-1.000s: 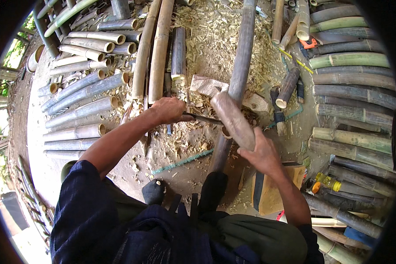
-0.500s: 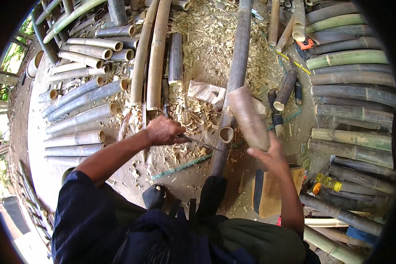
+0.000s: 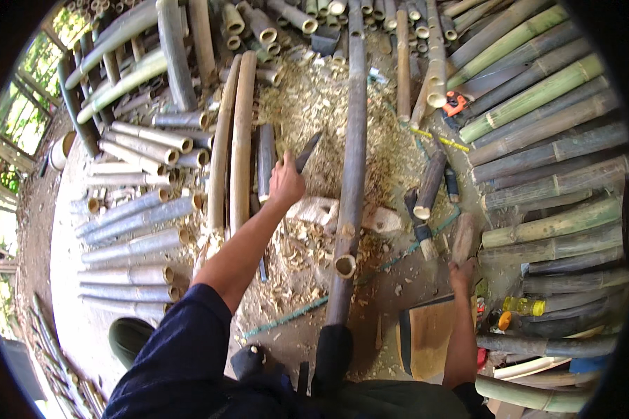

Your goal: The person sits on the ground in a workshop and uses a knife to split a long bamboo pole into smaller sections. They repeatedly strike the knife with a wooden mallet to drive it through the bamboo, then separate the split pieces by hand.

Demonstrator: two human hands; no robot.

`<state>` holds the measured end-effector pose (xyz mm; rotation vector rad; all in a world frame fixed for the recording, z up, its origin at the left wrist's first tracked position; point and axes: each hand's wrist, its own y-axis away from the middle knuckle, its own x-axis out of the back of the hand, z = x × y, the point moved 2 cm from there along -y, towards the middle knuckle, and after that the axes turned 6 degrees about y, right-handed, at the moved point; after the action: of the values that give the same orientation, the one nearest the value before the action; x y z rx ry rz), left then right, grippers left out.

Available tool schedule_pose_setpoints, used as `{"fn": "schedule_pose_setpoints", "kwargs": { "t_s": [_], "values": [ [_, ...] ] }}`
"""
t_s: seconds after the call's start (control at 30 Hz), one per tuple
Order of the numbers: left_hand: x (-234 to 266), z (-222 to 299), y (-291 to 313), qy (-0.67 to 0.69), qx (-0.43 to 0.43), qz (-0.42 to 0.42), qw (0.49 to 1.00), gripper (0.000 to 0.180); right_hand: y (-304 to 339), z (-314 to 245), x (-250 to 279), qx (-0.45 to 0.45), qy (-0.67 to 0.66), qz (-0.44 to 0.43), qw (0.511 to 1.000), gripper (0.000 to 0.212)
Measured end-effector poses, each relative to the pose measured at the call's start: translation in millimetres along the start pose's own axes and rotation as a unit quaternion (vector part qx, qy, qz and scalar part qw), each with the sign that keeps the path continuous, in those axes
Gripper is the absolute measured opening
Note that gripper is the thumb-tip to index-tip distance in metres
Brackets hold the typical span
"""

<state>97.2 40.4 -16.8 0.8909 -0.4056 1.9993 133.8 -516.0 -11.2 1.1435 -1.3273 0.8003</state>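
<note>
My left hand (image 3: 285, 181) is closed round a knife (image 3: 307, 152), its dark blade pointing up and away over the wood chips, apart from the pole. Low on the right, my right hand (image 3: 461, 274) grips the near end of a short wooden club (image 3: 463, 239), held beside the stacked bamboo. Between my hands runs a long dark bamboo pole (image 3: 352, 140). A round pale-rimmed opening (image 3: 344, 265) shows near its close end. The pole lies across a pale notched wooden block (image 3: 382, 220). Two pale bamboo lengths (image 3: 242, 140) lie left of it, near my left hand.
Cut bamboo tubes (image 3: 133, 214) lie in rows at left, and bamboo poles (image 3: 552, 143) are stacked along the right. A saw with an orange handle (image 3: 456, 104), a yellow measuring tape (image 3: 440, 138), a yellow bottle (image 3: 524, 306) and a wooden board (image 3: 430, 339) are at right.
My left hand has moved forward, lifting the knife away from the pole near its opening. My right hand has carried the club lower and to the right, away from the pole. The view has shifted.
</note>
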Motion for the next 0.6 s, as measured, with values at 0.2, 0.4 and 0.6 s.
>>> {"fn": "schedule_pose_setpoints", "kwargs": {
  "t_s": [0.2, 0.4, 0.6],
  "values": [
    [-4.5, 18.8, 74.6, -0.006, -0.128, 0.044, 0.991, 0.086, 8.6, -68.6, -12.3, 0.286, -0.032, 0.05, 0.956, 0.07],
    [-17.9, 30.9, 241.1, 0.213, -0.112, -0.033, 0.97, 0.058, -5.1, -110.2, -15.6, 0.311, 0.023, -0.05, 0.949, 0.063],
    [-37.8, 10.3, 290.7, 0.212, 0.109, -0.127, 0.963, 0.06, 14.9, -101.5, -22.6, 0.241, 0.05, -0.097, 0.964, 0.049]
  ]
}}
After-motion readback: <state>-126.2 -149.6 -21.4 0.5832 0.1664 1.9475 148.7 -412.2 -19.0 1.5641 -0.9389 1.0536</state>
